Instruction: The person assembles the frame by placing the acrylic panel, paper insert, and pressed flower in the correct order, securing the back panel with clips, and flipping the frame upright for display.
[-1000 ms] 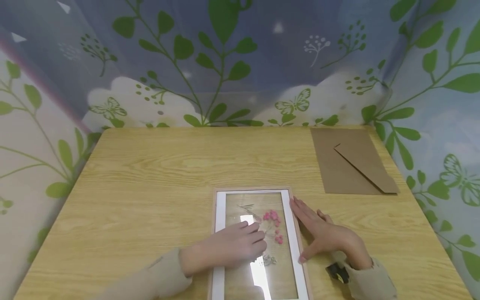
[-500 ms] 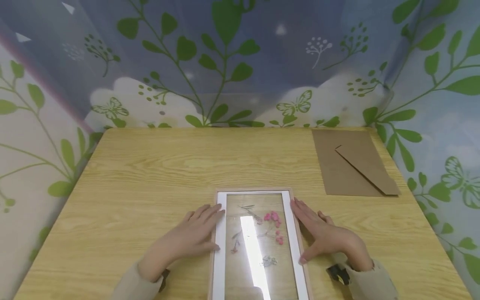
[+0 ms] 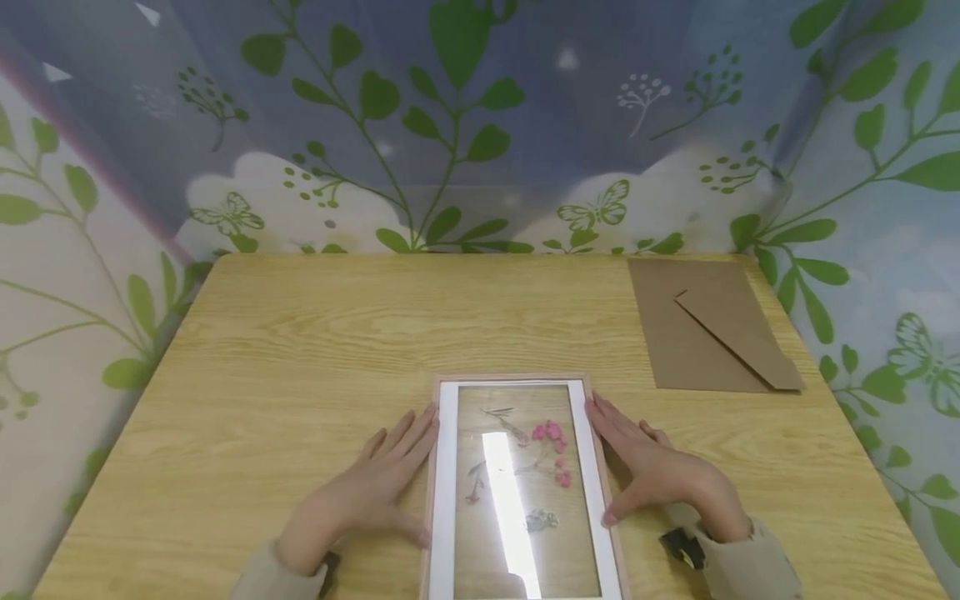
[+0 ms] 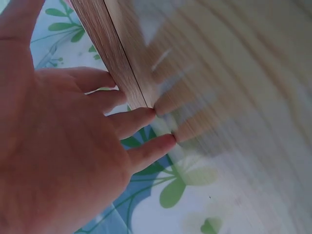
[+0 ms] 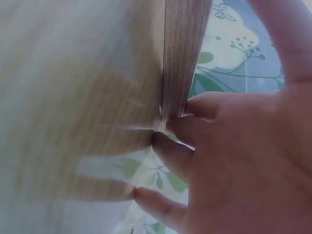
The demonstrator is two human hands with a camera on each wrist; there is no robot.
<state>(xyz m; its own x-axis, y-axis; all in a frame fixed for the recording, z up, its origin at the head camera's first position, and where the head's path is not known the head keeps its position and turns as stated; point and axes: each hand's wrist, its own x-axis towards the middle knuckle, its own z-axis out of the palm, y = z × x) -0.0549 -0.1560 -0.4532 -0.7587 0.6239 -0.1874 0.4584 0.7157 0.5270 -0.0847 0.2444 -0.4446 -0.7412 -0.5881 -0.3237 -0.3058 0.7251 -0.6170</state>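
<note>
A light wooden picture frame (image 3: 609, 533) with a white inner border lies flat on the table. Under its clear glass are a pink flower sprig (image 3: 552, 432), a grey-green sprig (image 3: 542, 520) and two thin stems; a bright reflection crosses the pane. My left hand (image 3: 360, 500) rests along the frame's left side, fingers extended and thumb at the edge. Along the opposite side lies my right hand (image 3: 660, 475), its fingers straight and its thumb on the border. In both wrist views, fingertips meet the table beside the wooden side (image 4: 109, 44) of the frame.
A brown backing board (image 3: 675, 350) with a folded stand flap (image 3: 731, 337) lies at the table's back right. Leaf-patterned fabric walls (image 3: 480, 150) enclose the wood-grain table (image 3: 300, 333) at the back and both sides.
My left hand has left the glass, where its fingers were curled over the flowers, and moved left to the frame's side. The right hand stays at its edge.
</note>
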